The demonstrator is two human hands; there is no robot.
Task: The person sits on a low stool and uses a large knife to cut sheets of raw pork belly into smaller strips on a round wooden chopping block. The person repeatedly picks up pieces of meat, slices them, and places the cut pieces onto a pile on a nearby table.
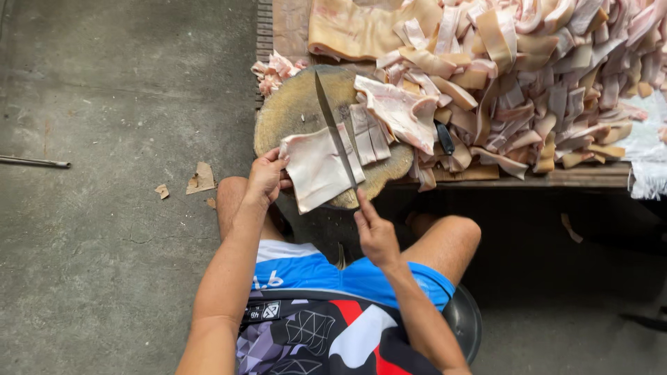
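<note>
- Head view: left hand (pixel 266 175) pinches edge of pale pork skin slab (pixel 316 167), lying flat on round chopping block (pixel 292 111).
- Right hand (pixel 375 232) closed on handle of long knife (pixel 335 132), blade across slab.
- Slab prob. soft, floppy, greasy; hold at near edge, away from blade.
- Count: 1 knife, 1 block, 1 slab under cut; cut strips heap (pixel 542 76) too many to count.

Pale pink-white pork skin (pixel 318 167) — tan round chopping block (pixel 292 111) — blue shorts (pixel 326 272), grey concrete floor (pixel 104 229).
</note>
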